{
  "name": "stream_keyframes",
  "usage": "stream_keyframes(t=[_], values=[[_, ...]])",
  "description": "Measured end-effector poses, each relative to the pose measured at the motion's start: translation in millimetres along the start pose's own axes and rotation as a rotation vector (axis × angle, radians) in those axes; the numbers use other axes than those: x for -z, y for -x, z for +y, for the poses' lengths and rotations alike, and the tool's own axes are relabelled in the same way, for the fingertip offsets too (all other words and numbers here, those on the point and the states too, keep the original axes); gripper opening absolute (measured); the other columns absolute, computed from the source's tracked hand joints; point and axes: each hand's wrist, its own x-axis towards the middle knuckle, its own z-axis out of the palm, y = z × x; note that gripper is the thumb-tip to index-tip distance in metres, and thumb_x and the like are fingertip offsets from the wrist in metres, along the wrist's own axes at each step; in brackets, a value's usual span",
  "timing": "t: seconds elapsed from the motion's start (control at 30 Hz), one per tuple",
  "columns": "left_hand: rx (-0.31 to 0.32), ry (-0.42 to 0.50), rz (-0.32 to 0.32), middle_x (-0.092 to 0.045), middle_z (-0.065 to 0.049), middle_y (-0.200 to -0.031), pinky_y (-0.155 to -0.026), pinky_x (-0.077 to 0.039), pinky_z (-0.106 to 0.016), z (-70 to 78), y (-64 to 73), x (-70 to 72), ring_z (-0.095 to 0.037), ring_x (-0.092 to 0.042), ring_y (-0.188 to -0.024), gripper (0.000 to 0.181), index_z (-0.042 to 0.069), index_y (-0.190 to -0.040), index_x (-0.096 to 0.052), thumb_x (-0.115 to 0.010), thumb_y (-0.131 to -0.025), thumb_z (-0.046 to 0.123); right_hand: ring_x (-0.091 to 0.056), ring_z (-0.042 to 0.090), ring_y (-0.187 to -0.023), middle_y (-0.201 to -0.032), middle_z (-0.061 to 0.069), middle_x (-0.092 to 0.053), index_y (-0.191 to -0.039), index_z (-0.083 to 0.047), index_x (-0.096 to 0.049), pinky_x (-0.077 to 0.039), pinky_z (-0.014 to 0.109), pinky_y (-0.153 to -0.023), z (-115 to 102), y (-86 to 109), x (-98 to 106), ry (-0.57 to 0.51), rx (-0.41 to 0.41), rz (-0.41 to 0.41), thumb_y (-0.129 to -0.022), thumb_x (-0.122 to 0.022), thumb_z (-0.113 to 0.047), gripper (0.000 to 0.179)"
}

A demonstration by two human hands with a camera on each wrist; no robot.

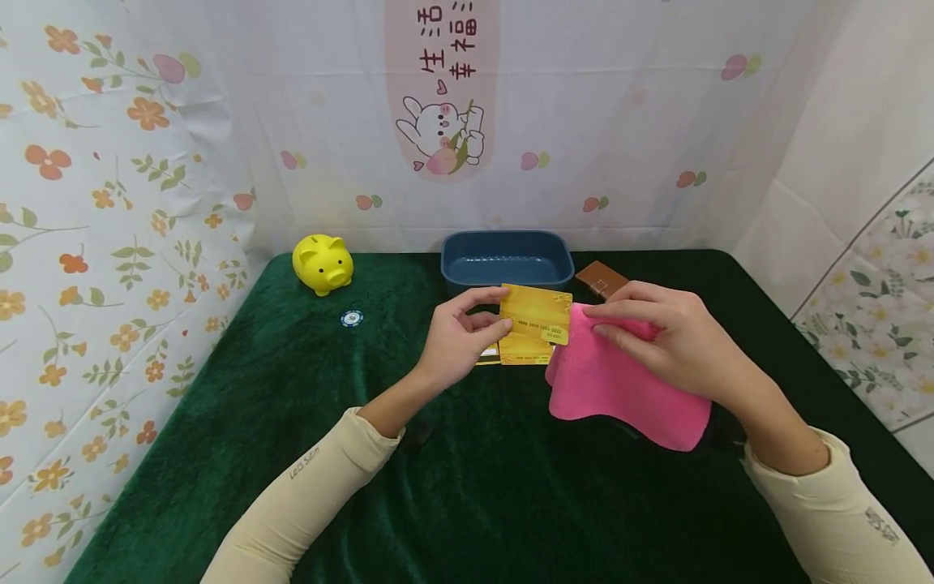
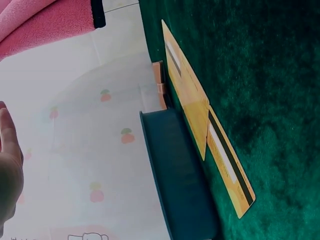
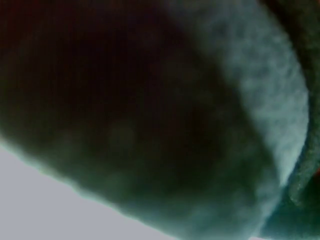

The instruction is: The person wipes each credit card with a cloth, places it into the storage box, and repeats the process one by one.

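My left hand (image 1: 454, 342) pinches a gold bank card (image 1: 536, 310) upright between thumb and fingers, its embossed numbers towards me. From my right hand (image 1: 674, 345) hangs a pink cloth (image 1: 620, 389), gripped between thumb and fingers, its upper corner right at the card's right edge. Behind and below the held card lie more gold cards (image 1: 524, 352) on the green cloth. Seen from the left wrist, one lying card (image 2: 231, 162) has a dark stripe and a white strip. Dark, blurred fabric fills most of the right wrist view.
A blue tub (image 1: 507, 242) stands at the back of the green-covered table (image 1: 306, 454), with a brown leather wallet (image 1: 602, 280) to its right. At the back left are a yellow piggy bank (image 1: 323, 266) and a poker chip (image 1: 352, 319). Printed curtains enclose the table.
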Motion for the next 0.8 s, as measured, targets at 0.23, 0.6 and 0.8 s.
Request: stream_keyframes(t=[0.23, 0.6, 0.8], values=[[0.047, 0.002, -0.035, -0.058, -0.021, -0.124, -0.081, -0.058, -0.04, -1.6, 1.3, -5.2, -0.025, -0.069, -0.094, 0.044, -0.003, -0.132, -0.055, -0.066, -0.09, -0.008, -0.059, 0.009, -0.08, -0.098, -0.002, -0.067, -0.111, -0.008, -0.076, -0.048, 0.011, -0.066, -1, -2.6, -5, -0.013, 0.024, 0.001, -0.07, -0.082, 0.008, 0.044], [0.013, -0.108, -0.063, -0.047, -0.015, -0.138, -0.086, -0.058, -0.039, 1.3, 3.3, -10.9, -0.029, -0.067, -0.102, 0.057, -0.001, -0.139, -0.048, -0.073, -0.087, 0.0, -0.057, 0.009, -0.079, -0.098, -0.002, -0.067, -0.111, -0.008, -0.075, -0.047, 0.011, -0.064, -4, -6.0, -12, -0.025, 0.028, 0.003, -0.071, -0.082, 0.008, 0.043], [-0.002, -0.172, -0.058, -0.045, -0.01, -0.142, -0.091, -0.055, -0.035, -0.5, 4.1, -12.2, -0.025, -0.063, -0.109, 0.062, 0.001, -0.142, -0.048, -0.076, -0.086, 0.004, -0.057, 0.009, -0.079, -0.097, -0.002, -0.067, -0.111, -0.009, -0.075, -0.046, 0.011, -0.063, -6, -8.0, -16, -0.01, 0.028, -0.005, -0.073, -0.082, 0.005, 0.041]])
